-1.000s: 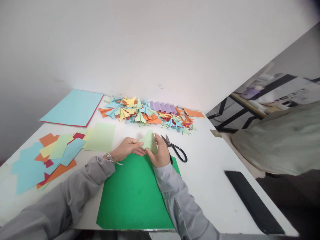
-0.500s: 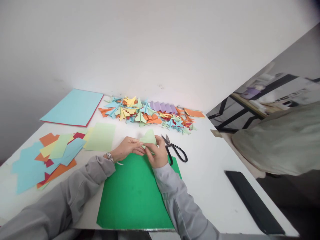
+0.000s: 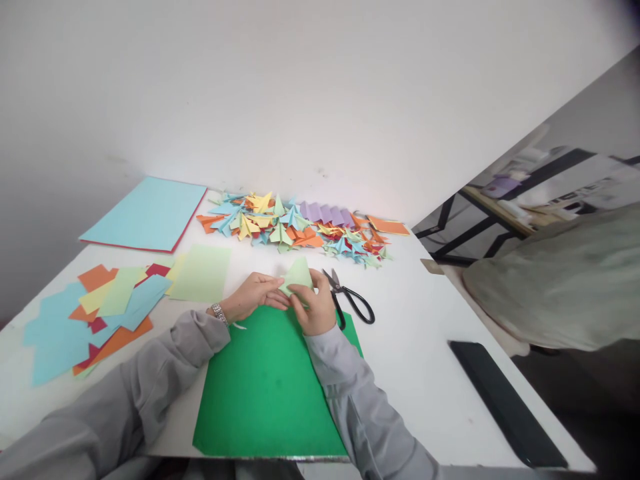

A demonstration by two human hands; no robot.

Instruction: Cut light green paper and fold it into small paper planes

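A small piece of pale green folded paper (image 3: 299, 272) is held up between my two hands, above the back edge of a green board (image 3: 270, 387). My left hand (image 3: 254, 295) pinches its left corner between thumb and fingers. On the other side my right hand (image 3: 316, 303) grips the paper's lower right part with thumb and fingertips. Black-handled scissors (image 3: 345, 293) lie partly open just right of my right hand. Behind the hands spreads a pile of small folded paper planes (image 3: 280, 223) in several colours.
Coloured paper pieces (image 3: 65, 333) and pale green sheets (image 3: 203, 273) lie at left, with a large light blue sheet (image 3: 145, 213) behind. A black flat object (image 3: 507, 403) lies on the right. Beyond the table's right edge is a person's clothed body (image 3: 560, 280).
My left fingers have shifted slightly at the paper's left corner, and more of the pale green paper shows. My right hand has hardly moved.
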